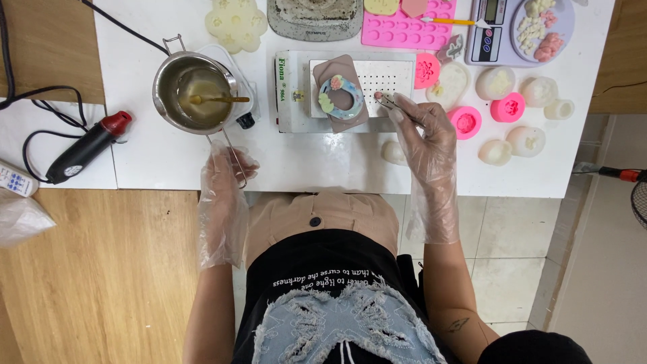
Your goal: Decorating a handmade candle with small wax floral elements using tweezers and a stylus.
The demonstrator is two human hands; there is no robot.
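Observation:
My left hand (226, 165), in a clear plastic glove, rests at the wire handle of a small steel pot (192, 91) that holds yellowish melted liquid and a stirring stick. My right hand (421, 125), also gloved, pinches metal tweezers (385, 99) over a white perforated box (367, 77). On that box lies a brown card carrying a ring-shaped blue piece (342, 96) with small flower decorations. The tweezer tips sit just right of the ring.
Pink and white silicone moulds (507, 108) lie at the right, a pink tray mould (408, 27) and a scale with a plate (522, 30) at the back. A black and red heat tool (87, 145) with cable lies at left. White table edge runs near my body.

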